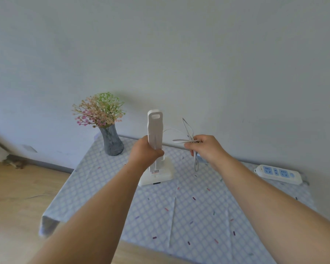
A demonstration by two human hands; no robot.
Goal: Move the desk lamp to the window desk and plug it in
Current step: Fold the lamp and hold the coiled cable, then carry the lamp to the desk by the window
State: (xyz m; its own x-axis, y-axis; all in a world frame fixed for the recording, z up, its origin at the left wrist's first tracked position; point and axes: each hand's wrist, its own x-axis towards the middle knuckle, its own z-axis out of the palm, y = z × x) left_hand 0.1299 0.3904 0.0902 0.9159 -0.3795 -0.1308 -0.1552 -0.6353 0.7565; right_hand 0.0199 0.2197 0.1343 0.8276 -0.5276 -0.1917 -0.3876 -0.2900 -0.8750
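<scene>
1. Head view: your left hand (144, 152) is wrapped round the stem of the lamp (155, 130). The lamp stands folded and upright, its base near the back edge of the bench (208, 225), about midway along. I cannot tell whether the base rests on the cloth (95, 178) or hangs just off it.
2. Gripping the stem rather than the base probably gives you one-handed control of the whole lamp.
3. Your right hand (206, 147) is closed on the bundled cord (188, 130), with loops poking up and one dangling below the fist. A strand runs across to the lamp. Gathering the slack likely keeps it from dragging or snagging.
4. The strip (278, 173) lies sockets-up at the right back corner, well apart from the lamp. It looks like the place for the plug, which I cannot make out.
5. The cloth is checked, creased and speckled with coloured dashes. A vase (111, 141) of flowers stands at the left back corner, near the lamp.
6. A plain wall (179, 54) runs behind and wood floor (17, 197) lies to the left. No window shows, so I cannot tell if this is the window desk.
</scene>
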